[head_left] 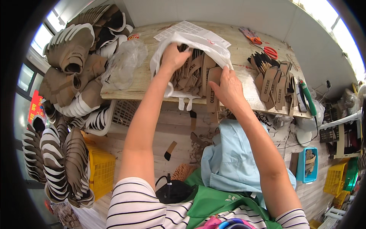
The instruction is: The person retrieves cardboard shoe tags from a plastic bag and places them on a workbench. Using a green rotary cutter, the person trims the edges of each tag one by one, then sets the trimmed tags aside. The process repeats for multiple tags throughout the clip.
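On the worktable lies a white plastic bag (206, 45), its mouth spread wide. It is full of brown straps (190, 72) with dark lettering, some jutting over the table's front edge. My left hand (174, 58) reaches into the bag at its left side, fingers curled. Their tips are hidden among the straps and the bag, so what they hold cannot be made out. At the bag's right rim is my right hand (229, 87), open. Its fingers stretch up against the plastic, and the thumb stands apart beside an upright strap.
Right on the table (148, 34) lie another strap pile (272, 82), red-handled scissors (270, 52) and a green-handled tool (307, 97). Stacked brown-and-white shoe uppers (72, 57) crowd the left, above a yellow crate (102, 168). A blue bin (307, 165) stands on the floor at right.
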Motion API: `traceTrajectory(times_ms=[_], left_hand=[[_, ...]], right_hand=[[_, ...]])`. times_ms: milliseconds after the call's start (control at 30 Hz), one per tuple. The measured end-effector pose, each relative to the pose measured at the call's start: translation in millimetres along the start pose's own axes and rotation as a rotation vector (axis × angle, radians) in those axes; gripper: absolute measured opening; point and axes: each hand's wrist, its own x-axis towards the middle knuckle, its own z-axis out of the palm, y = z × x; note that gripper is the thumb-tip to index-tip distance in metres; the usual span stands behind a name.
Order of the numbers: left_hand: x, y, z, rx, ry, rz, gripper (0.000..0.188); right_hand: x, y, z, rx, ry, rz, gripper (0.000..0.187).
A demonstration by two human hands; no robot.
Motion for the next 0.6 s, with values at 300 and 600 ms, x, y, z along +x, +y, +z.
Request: traceTrajectory(times_ms=[300, 600], left_hand=[[-25, -53, 15, -0.104, 0.099, -0.230, 0.066], [-6, -70, 25, 0.313, -0.043, -0.491, 0.072]], right_hand=[[-40, 22, 43, 0.099, 0.114, 0.060, 0.062], [-26, 13, 45, 0.529, 0.258, 0.161, 0.056]])
